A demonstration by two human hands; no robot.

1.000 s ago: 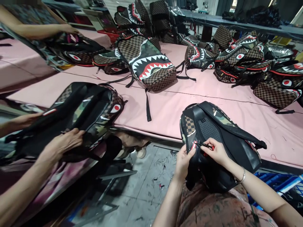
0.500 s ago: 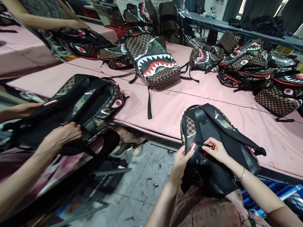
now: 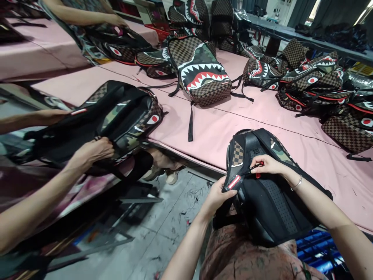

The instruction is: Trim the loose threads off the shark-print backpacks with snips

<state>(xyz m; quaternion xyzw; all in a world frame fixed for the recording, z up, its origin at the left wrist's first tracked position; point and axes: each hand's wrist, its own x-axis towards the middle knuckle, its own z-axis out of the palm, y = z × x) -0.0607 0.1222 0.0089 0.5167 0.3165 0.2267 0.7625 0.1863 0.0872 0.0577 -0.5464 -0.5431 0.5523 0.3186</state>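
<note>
A black backpack (image 3: 264,210) with checkered and camouflage panels rests on my lap and against the table edge, its back padding and straps facing up. My left hand (image 3: 215,198) is closed on one of its shoulder straps, thumb beside a red-and-white label (image 3: 234,182). Between the fingers of my right hand (image 3: 269,165) is a pair of small red-and-black thread snips (image 3: 258,175), partly hidden by the fingers. Their dark tip points left, close to the strap above the label. Whether the tip touches the strap, I cannot tell.
At left, a co-worker's hands (image 3: 94,149) work on another backpack (image 3: 116,116). A shark-mouth backpack (image 3: 201,74) lies on the pink-covered table (image 3: 175,128). Several more are heaped at right (image 3: 345,132). Another person's arm (image 3: 87,18) reaches in at upper left. Thread scraps litter the floor (image 3: 175,217).
My left hand has turned the strap so its label faces up more fully. My right hand with the snips has risen slightly above the label. The backpack has shifted, and the camera view has swung left.
</note>
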